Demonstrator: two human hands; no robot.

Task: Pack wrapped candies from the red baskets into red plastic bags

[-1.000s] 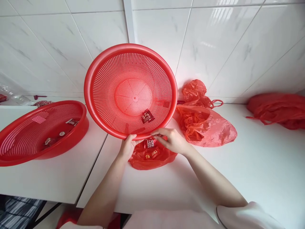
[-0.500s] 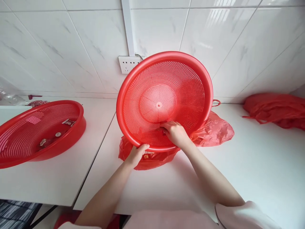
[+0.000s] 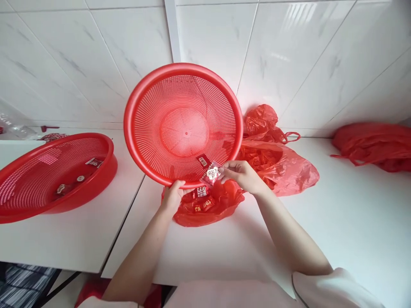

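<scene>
A large red plastic mesh basket (image 3: 186, 132) is tilted up, its open side facing me. My left hand (image 3: 174, 194) grips the bottom rim, thumb over the edge. Between the fingers of my right hand (image 3: 239, 174) is a small dark red printed packet (image 3: 211, 171), held at the lower right rim; its exact contents are hidden. Below the rim lies an open red plastic bag (image 3: 208, 216) with several small red wrapped packets (image 3: 203, 204) in it. A second red bag (image 3: 285, 171) spreads out behind my right hand.
At the left another red mesh basket (image 3: 96, 194) holds a few small packets. A further red plastic bag (image 3: 375, 143) lies at the right by the tiled wall (image 3: 308, 64). The white tabletop (image 3: 257, 252) has a seam on the left.
The basket has moved left and uncovered more of the bags. My right hand has come out of the basket to its rim, and the packet now shows clearly. My left hand moved slightly left.
</scene>
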